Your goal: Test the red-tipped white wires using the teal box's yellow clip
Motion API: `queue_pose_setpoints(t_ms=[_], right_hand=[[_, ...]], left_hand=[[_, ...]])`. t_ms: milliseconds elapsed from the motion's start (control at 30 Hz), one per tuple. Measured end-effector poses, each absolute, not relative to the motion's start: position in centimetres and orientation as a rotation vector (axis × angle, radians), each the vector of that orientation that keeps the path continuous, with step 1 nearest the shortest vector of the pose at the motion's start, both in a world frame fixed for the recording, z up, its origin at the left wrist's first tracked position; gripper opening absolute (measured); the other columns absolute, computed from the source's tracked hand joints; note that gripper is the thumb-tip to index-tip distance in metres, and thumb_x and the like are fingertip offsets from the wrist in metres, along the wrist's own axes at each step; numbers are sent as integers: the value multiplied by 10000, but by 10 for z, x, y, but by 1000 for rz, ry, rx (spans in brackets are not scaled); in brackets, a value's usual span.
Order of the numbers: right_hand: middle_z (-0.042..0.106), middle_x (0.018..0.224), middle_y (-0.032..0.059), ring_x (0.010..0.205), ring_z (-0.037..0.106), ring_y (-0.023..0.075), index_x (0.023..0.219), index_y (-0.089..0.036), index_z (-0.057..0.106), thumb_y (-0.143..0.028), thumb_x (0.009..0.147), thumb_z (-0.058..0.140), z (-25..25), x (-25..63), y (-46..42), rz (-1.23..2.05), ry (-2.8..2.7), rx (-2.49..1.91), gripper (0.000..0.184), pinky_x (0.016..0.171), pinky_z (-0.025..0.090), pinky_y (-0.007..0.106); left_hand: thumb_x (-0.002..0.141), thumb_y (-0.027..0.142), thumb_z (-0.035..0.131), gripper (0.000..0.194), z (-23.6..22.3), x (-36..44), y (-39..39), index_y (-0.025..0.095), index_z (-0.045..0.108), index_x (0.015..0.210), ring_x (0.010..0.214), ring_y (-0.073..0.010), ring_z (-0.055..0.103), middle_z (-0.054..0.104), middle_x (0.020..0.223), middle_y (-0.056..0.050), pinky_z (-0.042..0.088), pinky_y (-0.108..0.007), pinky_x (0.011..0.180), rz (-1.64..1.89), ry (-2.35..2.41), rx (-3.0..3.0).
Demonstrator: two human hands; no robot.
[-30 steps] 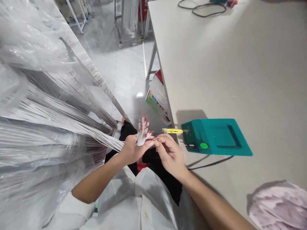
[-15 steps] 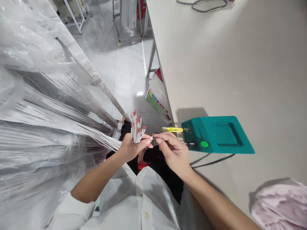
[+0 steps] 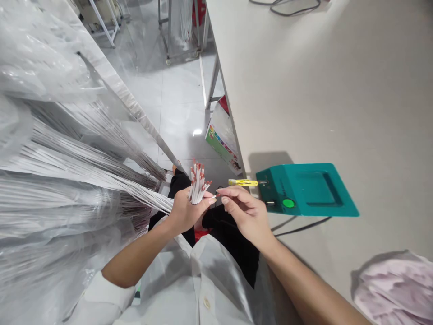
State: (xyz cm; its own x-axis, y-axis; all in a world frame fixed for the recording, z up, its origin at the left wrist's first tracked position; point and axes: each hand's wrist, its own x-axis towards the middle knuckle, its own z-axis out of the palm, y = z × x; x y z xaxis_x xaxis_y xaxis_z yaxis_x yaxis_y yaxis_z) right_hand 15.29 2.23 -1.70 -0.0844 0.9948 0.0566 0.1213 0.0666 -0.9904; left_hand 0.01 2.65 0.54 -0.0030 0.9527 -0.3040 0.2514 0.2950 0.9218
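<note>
Beside the pale worktop [image 3: 321, 90], the left hand [image 3: 182, 212] closes its fingers [image 3: 206, 203] round white wires [image 3: 196, 192], probably so their red tips [image 3: 198, 167] stand clear, while the right hand [image 3: 248, 216], fingers nearly meeting, works at one end (grip unclear).

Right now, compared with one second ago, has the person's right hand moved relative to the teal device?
Yes, slightly: the back of the right hand has shifted toward the teal device and now hides part of its lower metal prong.
</note>
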Motion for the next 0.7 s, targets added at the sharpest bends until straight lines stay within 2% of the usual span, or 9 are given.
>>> queue_pose_setpoints(t_ms=[133,400,600,700], right_hand=[[608,820,41,643,574,124,864,-206,660,-261,786,587,-15,158,25,1184,-1434,-1179,120,547,497,256],[626,807,44,558,554,111,870,-210,663,-306,783,600,-17,165,27,1161,-1472,-1202,144,494,484,256],[632,815,43,771,602,164,842,-244,678,-229,780,608,-17,164,28,913,-1563,-1191,94,643,513,298],[630,831,47,756,604,156,813,-248,692,-231,772,616,-15,168,31,926,-1748,-1138,88,585,499,268]], left_hand=[[661,226,661,65,-1,1,23,162,653,668,719,-165,603,657,700,-9,473,-269,697,837,1505,1177],[683,265,655,117,0,-1,22,149,641,681,689,-155,587,633,678,-9,463,-260,668,808,1480,1192],[710,274,630,131,-4,-2,21,147,659,699,711,-165,593,645,695,-26,462,-257,663,761,1437,1251],[711,273,627,136,-7,-5,21,149,673,741,747,-177,608,670,749,-38,468,-257,673,717,1390,1281]])
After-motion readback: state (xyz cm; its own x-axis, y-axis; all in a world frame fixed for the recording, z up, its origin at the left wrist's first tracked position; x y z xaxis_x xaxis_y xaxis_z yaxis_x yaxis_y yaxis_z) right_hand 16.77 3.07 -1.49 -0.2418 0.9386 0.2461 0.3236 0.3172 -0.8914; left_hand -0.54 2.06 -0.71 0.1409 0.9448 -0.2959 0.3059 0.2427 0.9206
